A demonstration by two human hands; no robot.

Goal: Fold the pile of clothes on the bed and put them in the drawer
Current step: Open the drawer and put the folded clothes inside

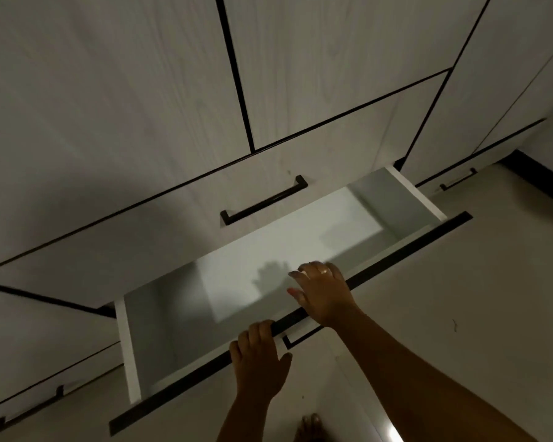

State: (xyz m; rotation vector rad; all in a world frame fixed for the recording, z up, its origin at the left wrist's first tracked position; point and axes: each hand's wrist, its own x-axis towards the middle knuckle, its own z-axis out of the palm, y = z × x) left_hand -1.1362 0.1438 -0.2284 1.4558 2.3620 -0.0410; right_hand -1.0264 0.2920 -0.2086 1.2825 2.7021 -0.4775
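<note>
Your left hand, at 6 o'clock, curls its fingers over the front rim of the drawer, probably to steady it open. Your right hand, at 5 o'clock, lies spread across that rim. No clothes are in view.

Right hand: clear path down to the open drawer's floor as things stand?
Probably yes. The right hand is open and hangs over the drawer, whose visible floor looks bare. The left hand grips the front edge off to the side, out of the way.
</note>
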